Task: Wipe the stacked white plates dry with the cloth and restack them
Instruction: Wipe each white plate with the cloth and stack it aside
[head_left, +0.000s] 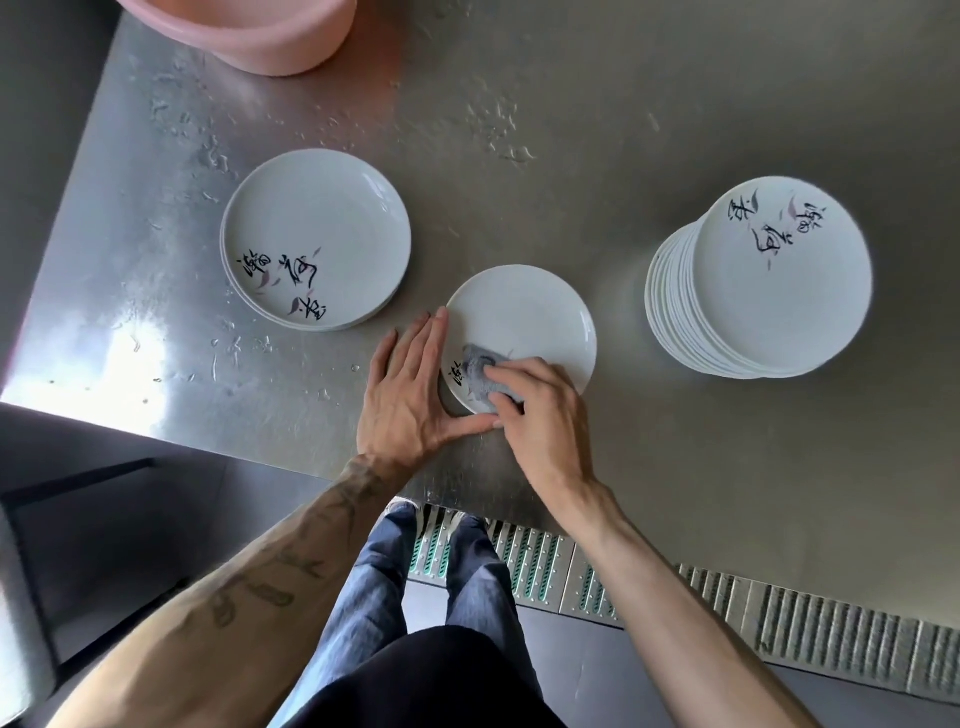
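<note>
Right grip (535, 400) presses cloth (480, 374) onto plate (524, 317); left grip (410, 384) flat against it.

Basin (249, 31): cut off by the top edge, at 11 o'clock.
Cloth (480, 374): near half hidden under the right hand (540, 410).
Plate (524, 317): lettering mostly covered at its 7 o'clock.
Stack (769, 280), 3 o'clock: plate count unreadable.

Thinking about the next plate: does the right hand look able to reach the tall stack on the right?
Probably yes: bare tabletop lies between the right hand and the tall stack, though that hand now holds the cloth on the single plate.
</note>
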